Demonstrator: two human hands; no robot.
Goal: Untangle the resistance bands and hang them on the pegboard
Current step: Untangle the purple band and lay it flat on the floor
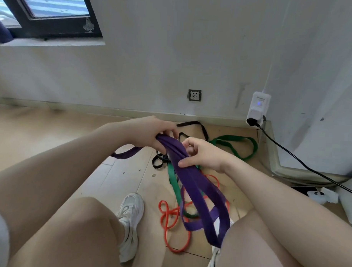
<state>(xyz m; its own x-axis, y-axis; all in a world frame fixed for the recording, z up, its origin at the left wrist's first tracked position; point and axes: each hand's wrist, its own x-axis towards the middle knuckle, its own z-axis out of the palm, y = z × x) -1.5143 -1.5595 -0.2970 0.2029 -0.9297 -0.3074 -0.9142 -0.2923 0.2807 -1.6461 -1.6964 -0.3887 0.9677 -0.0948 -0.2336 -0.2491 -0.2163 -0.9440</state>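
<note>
Field notes, head view. I take the wall socket [194, 95] as my landmark.

Below the socket and just left of it, my left hand [149, 133] has its fingers curled round the top of the purple band [197, 191], bunching it. Just below the socket, my right hand [202, 154] grips the same band lower down, thumb pressed against its face, fingers wrapped behind. Both hands close on purple, held above the floor [51, 129].

From the right hand the purple band drops in wide loops, well below the socket and a little right, ending between my knees. A purple tail also trails left from the left hand.

The black band [193, 125] lies on the floor directly beneath the socket, near the skirting. The green band [236, 144] lies below and right of the socket, a strand of it running under the purple. The red band [169, 219] coils on the floor far below the socket, tangled with green and purple.

A white plug-in unit [259, 107] with a black cable sits right of the socket. A white shoe [131, 217] stands far below, to the left.

I see no containers or pegboard in view.
</note>
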